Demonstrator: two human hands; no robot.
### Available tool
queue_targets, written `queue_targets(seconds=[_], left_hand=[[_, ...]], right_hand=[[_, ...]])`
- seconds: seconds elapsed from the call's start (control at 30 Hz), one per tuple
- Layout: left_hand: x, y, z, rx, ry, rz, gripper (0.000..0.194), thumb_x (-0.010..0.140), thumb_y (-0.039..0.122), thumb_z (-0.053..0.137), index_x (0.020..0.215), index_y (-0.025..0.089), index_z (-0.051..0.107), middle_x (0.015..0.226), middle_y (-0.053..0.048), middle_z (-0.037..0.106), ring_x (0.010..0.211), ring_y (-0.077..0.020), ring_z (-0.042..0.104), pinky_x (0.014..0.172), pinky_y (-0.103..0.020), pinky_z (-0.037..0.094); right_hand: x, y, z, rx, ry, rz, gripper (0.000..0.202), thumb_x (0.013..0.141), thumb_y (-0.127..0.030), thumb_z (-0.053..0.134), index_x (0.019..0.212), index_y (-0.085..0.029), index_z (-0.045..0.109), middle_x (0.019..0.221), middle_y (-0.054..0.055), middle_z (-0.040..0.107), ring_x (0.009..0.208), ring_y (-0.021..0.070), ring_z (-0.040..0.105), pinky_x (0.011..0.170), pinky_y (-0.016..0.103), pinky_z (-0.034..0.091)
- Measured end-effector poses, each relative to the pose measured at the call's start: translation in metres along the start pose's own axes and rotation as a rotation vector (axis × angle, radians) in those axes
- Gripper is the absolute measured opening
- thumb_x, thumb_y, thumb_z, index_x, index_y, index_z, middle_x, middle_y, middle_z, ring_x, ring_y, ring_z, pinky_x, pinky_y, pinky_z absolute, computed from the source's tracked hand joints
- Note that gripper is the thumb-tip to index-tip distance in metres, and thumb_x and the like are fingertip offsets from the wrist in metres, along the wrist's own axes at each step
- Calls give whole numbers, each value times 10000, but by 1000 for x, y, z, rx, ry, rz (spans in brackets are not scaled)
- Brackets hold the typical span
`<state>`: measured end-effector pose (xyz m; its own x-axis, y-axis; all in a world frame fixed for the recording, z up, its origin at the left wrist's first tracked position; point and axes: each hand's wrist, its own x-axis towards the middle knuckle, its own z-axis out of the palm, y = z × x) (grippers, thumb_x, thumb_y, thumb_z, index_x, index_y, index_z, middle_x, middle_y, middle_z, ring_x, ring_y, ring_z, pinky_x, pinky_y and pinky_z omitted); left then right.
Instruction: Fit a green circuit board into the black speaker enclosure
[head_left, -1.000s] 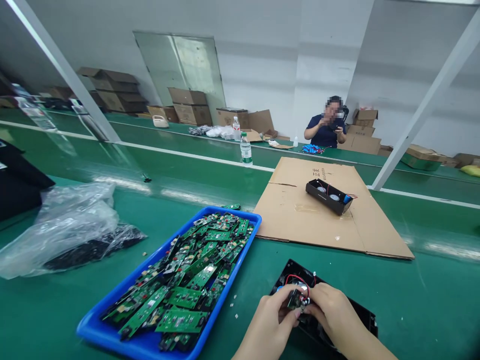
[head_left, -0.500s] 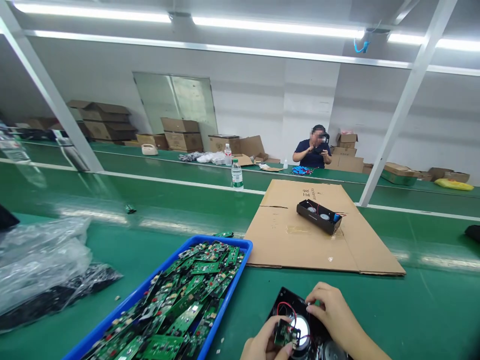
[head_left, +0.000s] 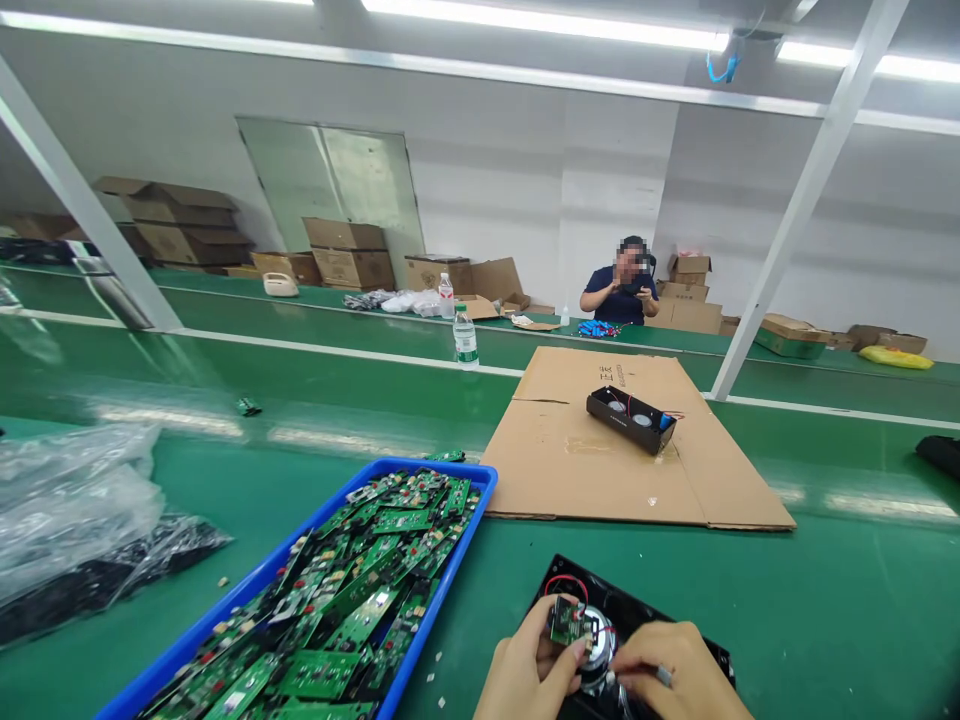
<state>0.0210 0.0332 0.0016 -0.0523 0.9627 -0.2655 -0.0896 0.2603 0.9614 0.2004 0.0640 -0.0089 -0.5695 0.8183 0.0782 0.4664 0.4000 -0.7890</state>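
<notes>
My left hand (head_left: 529, 665) grips a small green circuit board (head_left: 568, 622) between thumb and fingers. The board is held above a black speaker housing (head_left: 652, 610), which lies open on the green bench in front of me. A round silver speaker (head_left: 596, 660) shows inside the housing, partly behind my hands. Red wire (head_left: 566, 580) loops beside the board. The fingers of my right hand (head_left: 667, 665) are pinched on a small white connector (head_left: 611, 678), just right of the board. A small grey piece (head_left: 664, 676) shows between the fingers; its kind is unclear.
A blue tray (head_left: 442, 590) full of circuit boards stands left of my hands. Beyond lies a cardboard sheet (head_left: 555, 490) bearing another black speaker housing (head_left: 630, 420). Plastic bags (head_left: 82, 520) lie at far left. A water bottle (head_left: 465, 340) and a seated person (head_left: 619, 290) are farther back.
My right hand has moved down from the housing's upper part to beside the circuit board. My left hand still holds the board. The view has shifted slightly.
</notes>
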Motion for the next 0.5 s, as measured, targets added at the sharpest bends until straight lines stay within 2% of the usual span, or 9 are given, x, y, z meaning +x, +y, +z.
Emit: queue_targets(seconds=[0.17,0.33,0.5], left_hand=[[-4,9,0,31,-46,-33,339,665,343,592,961,179,565,812,-45,742,790,-236,693,693,-309,572],[-3,10,2,67,-79,-19,301,694,303,574,971,184,584,791,-36,733,789,-231,696,705,-319,577],[-4,7,4,72,-92,-2,288,710,277,553,980,185,589,838,-43,741,805,-229,696,718,-317,578]], right_hand=[[3,-10,5,-191,150,-107,145,827,-123,491,778,-173,619,763,23,616,736,144,560,672,236,441],[3,-4,14,-338,204,-235,155,872,-110,441,798,-166,565,775,24,583,711,146,529,633,248,446],[6,-5,15,-442,258,-326,183,885,-106,407,802,-170,557,734,21,564,665,144,507,584,242,431]])
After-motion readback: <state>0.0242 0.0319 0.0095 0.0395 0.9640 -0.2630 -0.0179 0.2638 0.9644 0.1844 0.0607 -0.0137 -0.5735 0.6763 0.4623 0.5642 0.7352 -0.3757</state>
